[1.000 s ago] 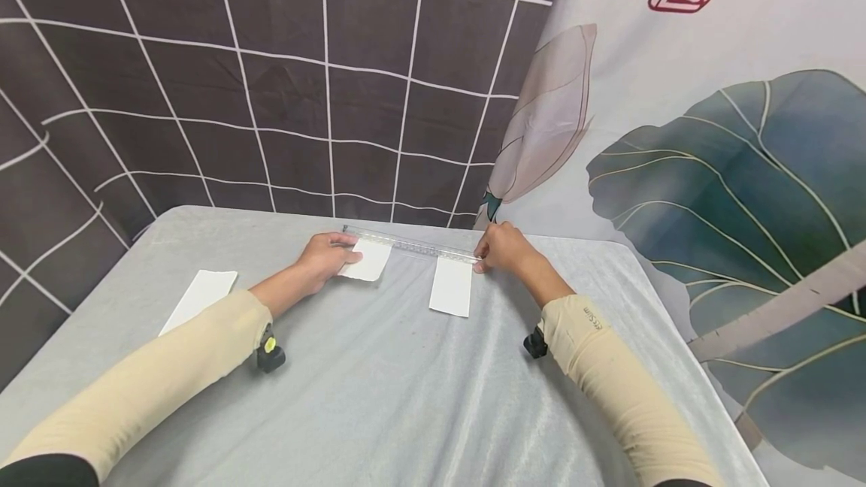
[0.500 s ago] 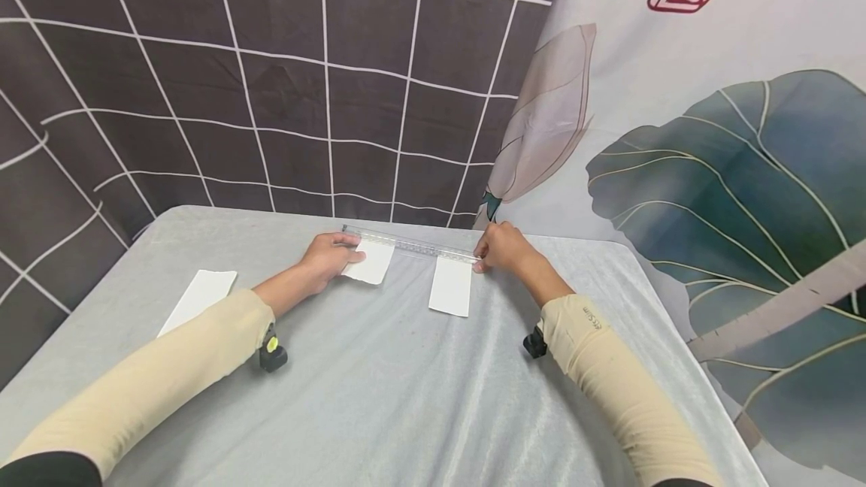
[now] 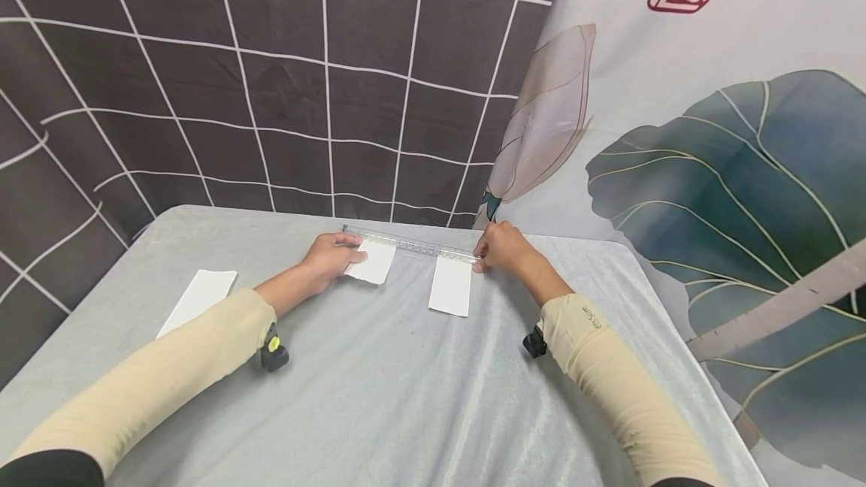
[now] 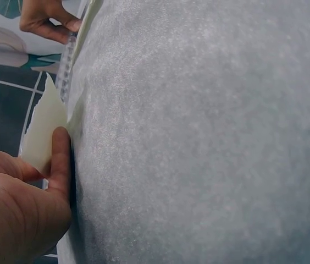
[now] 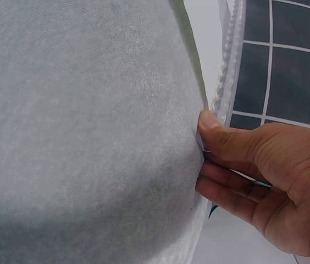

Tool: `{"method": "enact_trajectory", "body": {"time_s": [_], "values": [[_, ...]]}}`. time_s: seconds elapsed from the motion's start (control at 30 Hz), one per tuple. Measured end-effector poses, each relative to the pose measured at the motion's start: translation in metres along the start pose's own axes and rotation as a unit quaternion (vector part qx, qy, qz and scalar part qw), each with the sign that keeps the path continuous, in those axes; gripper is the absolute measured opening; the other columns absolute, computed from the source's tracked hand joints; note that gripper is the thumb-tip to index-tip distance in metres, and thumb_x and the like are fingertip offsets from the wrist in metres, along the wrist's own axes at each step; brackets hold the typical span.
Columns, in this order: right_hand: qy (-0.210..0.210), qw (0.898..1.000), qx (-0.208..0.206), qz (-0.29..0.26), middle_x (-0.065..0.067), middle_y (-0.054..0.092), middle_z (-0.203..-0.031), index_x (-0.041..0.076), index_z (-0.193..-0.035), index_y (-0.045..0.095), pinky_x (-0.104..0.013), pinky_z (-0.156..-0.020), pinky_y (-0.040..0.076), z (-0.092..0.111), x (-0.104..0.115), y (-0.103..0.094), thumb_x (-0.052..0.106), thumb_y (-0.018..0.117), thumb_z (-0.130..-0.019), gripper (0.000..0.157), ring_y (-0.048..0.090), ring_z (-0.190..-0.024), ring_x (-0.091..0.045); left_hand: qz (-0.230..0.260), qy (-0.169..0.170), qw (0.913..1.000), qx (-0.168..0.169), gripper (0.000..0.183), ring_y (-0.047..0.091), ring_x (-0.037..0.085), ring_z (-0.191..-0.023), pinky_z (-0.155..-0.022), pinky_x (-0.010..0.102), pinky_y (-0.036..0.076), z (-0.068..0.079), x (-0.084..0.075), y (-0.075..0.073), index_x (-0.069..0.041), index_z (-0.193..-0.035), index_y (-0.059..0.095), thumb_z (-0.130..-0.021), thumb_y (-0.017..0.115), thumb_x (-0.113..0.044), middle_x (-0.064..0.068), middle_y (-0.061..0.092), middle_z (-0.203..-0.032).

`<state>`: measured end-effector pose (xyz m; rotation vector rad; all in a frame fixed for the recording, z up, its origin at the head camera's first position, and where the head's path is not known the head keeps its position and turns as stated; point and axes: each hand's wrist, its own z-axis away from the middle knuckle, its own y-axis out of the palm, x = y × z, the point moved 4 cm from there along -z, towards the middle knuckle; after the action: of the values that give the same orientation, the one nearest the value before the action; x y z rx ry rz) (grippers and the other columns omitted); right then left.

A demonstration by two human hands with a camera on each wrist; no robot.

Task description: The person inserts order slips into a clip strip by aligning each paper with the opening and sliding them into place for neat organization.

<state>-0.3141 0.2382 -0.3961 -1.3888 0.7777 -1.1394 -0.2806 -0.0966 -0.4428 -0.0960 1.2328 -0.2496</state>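
A clear plastic strip with a row of bumps (image 3: 416,248) lies crosswise near the table's far edge. My right hand (image 3: 504,246) pinches its right end between thumb and fingers, as the right wrist view also shows. At the strip's left part, my left hand (image 3: 330,255) pinches a small white paper piece (image 3: 374,263) by its left side, with the thumb on top. In the left wrist view this paper (image 4: 44,132) stands bent up with a torn-looking edge. A second white paper piece (image 3: 450,288) lies flat, its top edge at the strip, just left of my right hand.
A longer white paper piece (image 3: 198,300) lies on the left of the grey cloth-covered table (image 3: 392,397), partly behind the left sleeve (image 3: 155,367). A dark gridded curtain (image 3: 271,81) hangs behind the far edge, and a leaf-printed curtain (image 3: 731,171) on the right.
My left hand has shifted slightly to the right, and the paper piece it pinches has slid along the strip with it. The right hand, the strip and the second paper have stayed put.
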Motion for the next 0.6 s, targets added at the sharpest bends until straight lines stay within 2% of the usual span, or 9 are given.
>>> {"method": "enact_trajectory", "body": {"time_s": [0.47,0.6], "values": [[0.011,1.0,0.005,-0.004,-0.012,0.088,-0.106,0.004,-0.112,0.089,-0.046,-0.098,0.066,-0.0006,-0.0008,0.0009,0.021,0.102,-0.084,0.035,0.08,-0.105,-0.031,0.0,0.003,1.0,0.004,0.053,0.069,0.006,-0.084,-0.074,0.016,0.061,-0.0028,0.0012,0.0056,0.006,-0.155,0.059,-0.105,0.072,-0.006,0.022,0.066,-0.141],[0.009,1.0,0.006,-0.006,-0.012,0.088,-0.107,0.004,-0.112,0.089,-0.045,-0.096,0.066,-0.0013,-0.0018,0.0014,0.021,0.102,-0.084,0.036,0.08,-0.104,-0.03,-0.001,0.003,1.0,0.004,0.052,0.069,0.007,-0.086,-0.075,0.016,0.06,-0.002,0.0017,0.006,0.005,-0.155,0.06,-0.106,0.072,-0.006,0.024,0.064,-0.146]]}}
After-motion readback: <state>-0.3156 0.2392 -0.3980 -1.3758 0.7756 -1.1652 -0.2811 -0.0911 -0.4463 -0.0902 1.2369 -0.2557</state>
